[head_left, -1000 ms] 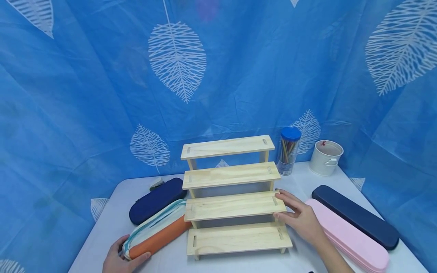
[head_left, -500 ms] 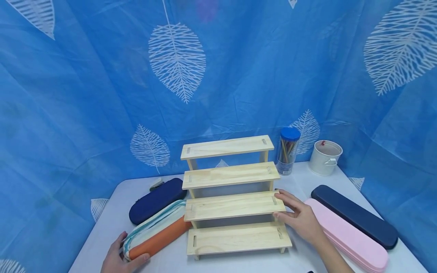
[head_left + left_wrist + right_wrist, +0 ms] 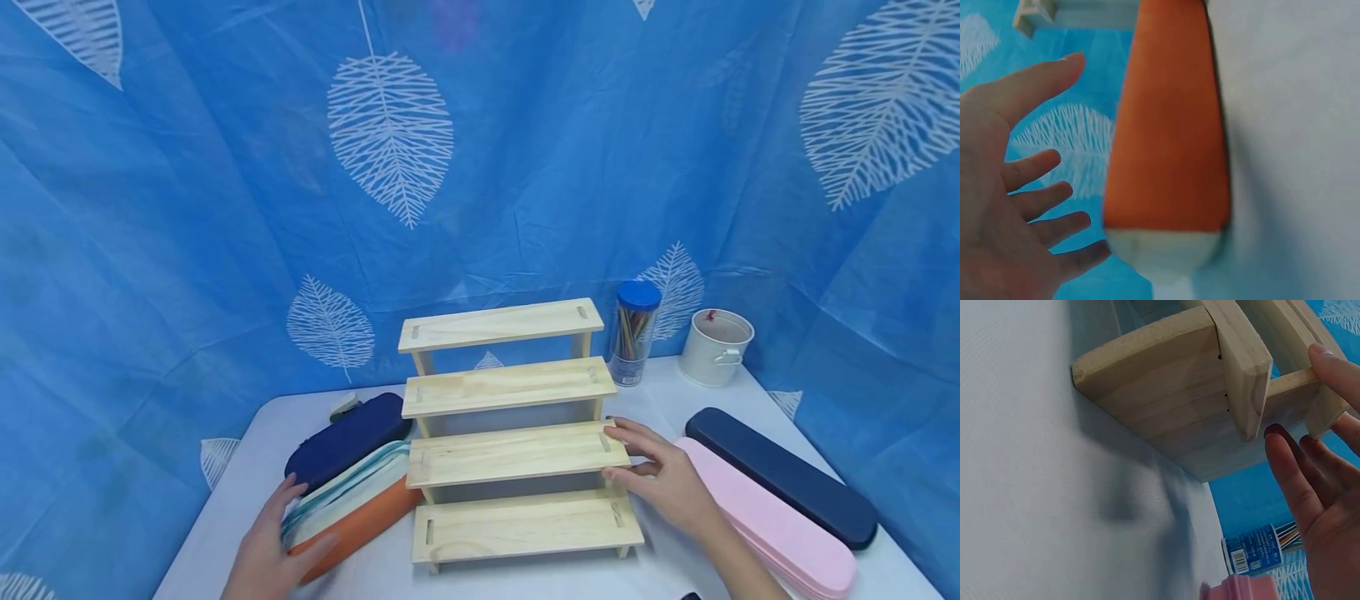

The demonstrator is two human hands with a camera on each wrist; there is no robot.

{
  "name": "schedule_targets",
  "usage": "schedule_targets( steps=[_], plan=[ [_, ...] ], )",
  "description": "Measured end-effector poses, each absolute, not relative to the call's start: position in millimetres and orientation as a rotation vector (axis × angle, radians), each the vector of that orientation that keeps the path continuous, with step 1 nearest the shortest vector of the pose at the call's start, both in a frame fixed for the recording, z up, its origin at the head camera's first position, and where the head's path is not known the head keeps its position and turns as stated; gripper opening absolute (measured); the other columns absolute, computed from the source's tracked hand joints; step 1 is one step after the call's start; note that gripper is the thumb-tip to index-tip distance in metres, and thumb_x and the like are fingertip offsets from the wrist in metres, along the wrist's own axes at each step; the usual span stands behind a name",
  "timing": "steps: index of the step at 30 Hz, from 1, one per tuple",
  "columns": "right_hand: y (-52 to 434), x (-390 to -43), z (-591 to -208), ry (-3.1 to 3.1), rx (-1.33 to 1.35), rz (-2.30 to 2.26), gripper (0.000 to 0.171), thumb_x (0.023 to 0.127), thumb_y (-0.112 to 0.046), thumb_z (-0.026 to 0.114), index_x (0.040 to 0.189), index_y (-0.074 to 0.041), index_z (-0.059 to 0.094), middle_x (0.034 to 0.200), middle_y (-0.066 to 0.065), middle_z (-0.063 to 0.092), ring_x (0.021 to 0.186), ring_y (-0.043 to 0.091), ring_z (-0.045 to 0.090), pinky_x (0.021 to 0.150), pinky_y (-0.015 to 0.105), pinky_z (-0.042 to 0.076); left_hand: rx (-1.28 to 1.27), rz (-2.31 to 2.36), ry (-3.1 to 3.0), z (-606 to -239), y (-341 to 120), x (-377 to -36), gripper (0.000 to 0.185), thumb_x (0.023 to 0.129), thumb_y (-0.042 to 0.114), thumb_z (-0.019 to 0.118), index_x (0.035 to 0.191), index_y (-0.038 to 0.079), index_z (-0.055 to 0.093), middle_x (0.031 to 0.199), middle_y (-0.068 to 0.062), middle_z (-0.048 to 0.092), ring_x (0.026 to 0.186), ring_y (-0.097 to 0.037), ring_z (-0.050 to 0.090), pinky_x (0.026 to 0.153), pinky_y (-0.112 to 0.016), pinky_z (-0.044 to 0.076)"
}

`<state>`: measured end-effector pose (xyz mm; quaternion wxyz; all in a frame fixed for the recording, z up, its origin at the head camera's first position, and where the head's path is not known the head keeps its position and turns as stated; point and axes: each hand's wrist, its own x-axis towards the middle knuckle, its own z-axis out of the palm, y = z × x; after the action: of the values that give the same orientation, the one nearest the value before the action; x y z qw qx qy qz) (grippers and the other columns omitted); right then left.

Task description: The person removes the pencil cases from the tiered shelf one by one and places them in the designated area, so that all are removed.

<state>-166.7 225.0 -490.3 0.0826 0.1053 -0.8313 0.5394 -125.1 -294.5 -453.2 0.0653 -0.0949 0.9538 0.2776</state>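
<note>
Holding 1 orange case [image 3: 352, 521], 4-tier rack [image 3: 517, 454]

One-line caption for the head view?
Left hand lifts orange pencil case; right hand steadies the wooden tiered stand.

- Two hands: left hand [image 3: 272, 550] at 7 o'clock, right hand [image 3: 660, 479] at 4 o'clock.
- One wooden stepped shelf [image 3: 517, 433], four tiers.
- Four pencil cases: orange case [image 3: 352, 521], navy pouch [image 3: 347, 437], pink case [image 3: 765, 521], navy case [image 3: 780, 475].
- One stick jar [image 3: 633, 332], one white bucket [image 3: 716, 347], both at 2 o'clock.
</note>
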Motion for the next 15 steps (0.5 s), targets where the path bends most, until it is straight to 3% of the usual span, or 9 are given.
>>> schedule_targets(
  steps=[15],
  plan=[
    [230.1,-168.9,-485.4,-2.6,0.379,1.441,0.057,0.078,-0.045,0.077,0.129,-0.029,0.06,0.142,0.002,0.046,0.099,0.015,0.062,0.07,0.026,0.056,0.136,0.434,3.142,-431.7,-250.6,-138.2,0.092,0.076,0.062,0.071,0.145,0.01,0.041,0.152,-0.017,0.03,0.137,-0.044,0.024,0.097,-0.07,0.027]
  ],
)
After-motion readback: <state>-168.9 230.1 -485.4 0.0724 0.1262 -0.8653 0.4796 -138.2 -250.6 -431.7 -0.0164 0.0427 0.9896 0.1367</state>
